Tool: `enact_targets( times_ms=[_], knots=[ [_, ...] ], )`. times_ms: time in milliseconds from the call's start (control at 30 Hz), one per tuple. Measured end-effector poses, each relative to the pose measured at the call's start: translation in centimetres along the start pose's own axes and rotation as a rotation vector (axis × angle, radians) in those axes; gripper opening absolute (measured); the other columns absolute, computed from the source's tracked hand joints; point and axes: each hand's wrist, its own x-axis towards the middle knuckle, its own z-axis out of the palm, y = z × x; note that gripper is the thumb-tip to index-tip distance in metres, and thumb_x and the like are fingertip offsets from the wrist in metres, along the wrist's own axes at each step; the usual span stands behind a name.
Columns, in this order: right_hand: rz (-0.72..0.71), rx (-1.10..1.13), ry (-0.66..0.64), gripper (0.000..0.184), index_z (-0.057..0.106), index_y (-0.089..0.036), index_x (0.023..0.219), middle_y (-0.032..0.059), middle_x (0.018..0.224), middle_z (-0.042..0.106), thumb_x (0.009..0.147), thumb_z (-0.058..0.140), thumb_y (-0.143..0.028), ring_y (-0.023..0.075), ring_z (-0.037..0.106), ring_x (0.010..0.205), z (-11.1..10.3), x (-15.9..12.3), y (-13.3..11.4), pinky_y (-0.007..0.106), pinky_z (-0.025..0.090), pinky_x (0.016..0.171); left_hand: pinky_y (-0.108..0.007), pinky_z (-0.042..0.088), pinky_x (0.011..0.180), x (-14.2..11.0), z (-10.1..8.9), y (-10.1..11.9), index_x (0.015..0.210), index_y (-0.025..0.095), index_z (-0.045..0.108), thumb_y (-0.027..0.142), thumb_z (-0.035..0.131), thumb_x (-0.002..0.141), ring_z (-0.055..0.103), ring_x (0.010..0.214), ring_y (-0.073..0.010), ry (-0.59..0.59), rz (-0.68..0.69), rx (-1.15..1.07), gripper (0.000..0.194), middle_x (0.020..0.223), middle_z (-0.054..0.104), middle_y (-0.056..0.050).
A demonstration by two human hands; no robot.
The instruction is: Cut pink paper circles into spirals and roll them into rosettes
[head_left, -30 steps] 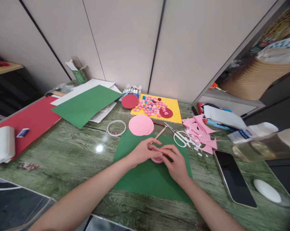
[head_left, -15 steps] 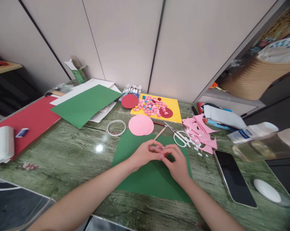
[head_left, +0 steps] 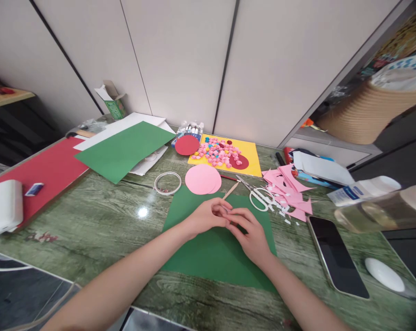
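My left hand and my right hand meet above a green sheet of paper. Both have their fingers bent and the tips together, closed round something small that the fingers hide. Just beyond them lie overlapping pink paper circles and a thin wooden stick. White-handled scissors rest beyond my right hand, beside a pile of pink paper scraps.
A yellow sheet holds many small pink balls. Left of it are a red circle and a tape roll. A phone, a white mouse and a clear bottle stand on the right.
A small pinkish piece that showed between the fingertips is now hidden by them. My right fingers have straightened a little and closed in against my left hand.
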Motion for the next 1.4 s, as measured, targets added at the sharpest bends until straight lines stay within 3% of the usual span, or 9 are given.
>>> enact_targets(
  times_ms=[100, 300, 500, 700, 933, 1133, 1400],
  knots=[
    [-0.022, -0.017, -0.016, 0.025, 0.061, -0.027, 0.105, 0.0058, 0.099, 0.057, 0.085, 0.051, -0.017, 0.0174, 0.057, 0.094, 0.1, -0.1, 0.2, 0.033, 0.050, 0.081, -0.026, 0.043, 0.071, -0.1, 0.0, 0.1, 0.090, 0.015, 0.058, 0.012, 0.069, 0.059, 0.058, 0.066, -0.0096, -0.013, -0.021, 0.004, 0.033, 0.068, 0.060, 0.002],
    [0.027, -0.104, 0.093, 0.016, 0.063, -0.026, 0.095, 0.0053, 0.094, 0.058, 0.083, 0.053, -0.020, 0.0174, 0.058, 0.086, 0.0, -0.2, 0.4, 0.032, 0.051, 0.074, -0.033, 0.047, 0.076, -0.3, 0.8, 0.0, 0.090, 0.013, 0.057, 0.019, 0.075, 0.058, 0.062, 0.070, -0.0130, 0.046, -0.041, -0.151, 0.037, 0.074, 0.065, -0.003],
    [0.081, -0.106, 0.123, 0.003, 0.060, -0.022, 0.080, 0.0036, 0.089, 0.056, 0.079, 0.057, -0.021, 0.0147, 0.056, 0.072, -0.1, -0.2, 0.2, 0.030, 0.049, 0.066, -0.031, 0.047, 0.076, -0.5, 1.5, -0.4, 0.089, 0.013, 0.059, 0.021, 0.077, 0.056, 0.063, 0.073, -0.0140, 0.087, -0.027, -0.201, 0.039, 0.077, 0.066, -0.005],
    [0.096, -0.071, 0.126, 0.006, 0.054, -0.021, 0.073, 0.0027, 0.085, 0.055, 0.078, 0.057, -0.020, 0.0147, 0.056, 0.070, 0.0, 0.0, 0.1, 0.029, 0.048, 0.063, -0.030, 0.047, 0.075, -0.7, 1.7, -0.5, 0.089, 0.013, 0.057, 0.022, 0.078, 0.054, 0.062, 0.070, -0.0128, 0.104, -0.024, -0.216, 0.041, 0.073, 0.066, -0.003],
    [0.089, -0.065, 0.089, 0.007, 0.060, -0.023, 0.085, 0.0030, 0.090, 0.055, 0.080, 0.057, -0.020, 0.0119, 0.055, 0.064, -0.1, 0.0, -0.1, 0.029, 0.049, 0.065, -0.030, 0.048, 0.072, -0.6, 1.5, -0.3, 0.096, 0.013, 0.053, 0.019, 0.077, 0.055, 0.062, 0.067, -0.0123, 0.149, -0.035, -0.220, 0.048, 0.071, 0.066, -0.002],
    [0.037, -0.073, 0.068, 0.020, 0.064, -0.027, 0.098, 0.0055, 0.095, 0.059, 0.084, 0.051, -0.021, 0.0174, 0.059, 0.084, -0.1, -0.2, 0.2, 0.031, 0.052, 0.070, -0.035, 0.050, 0.073, -0.4, 0.8, 0.0, 0.098, 0.014, 0.051, 0.021, 0.077, 0.056, 0.064, 0.063, -0.0138, 0.045, -0.057, -0.200, 0.049, 0.070, 0.067, -0.002],
    [0.045, -0.073, 0.096, 0.018, 0.063, -0.027, 0.097, 0.0049, 0.095, 0.057, 0.084, 0.052, -0.019, 0.0170, 0.057, 0.087, 0.0, -0.1, 0.3, 0.032, 0.051, 0.075, -0.031, 0.049, 0.074, -0.3, 0.7, 0.2, 0.092, 0.014, 0.054, 0.020, 0.076, 0.057, 0.064, 0.065, -0.0128, 0.092, -0.024, -0.150, 0.042, 0.068, 0.067, 0.000]
  ],
)
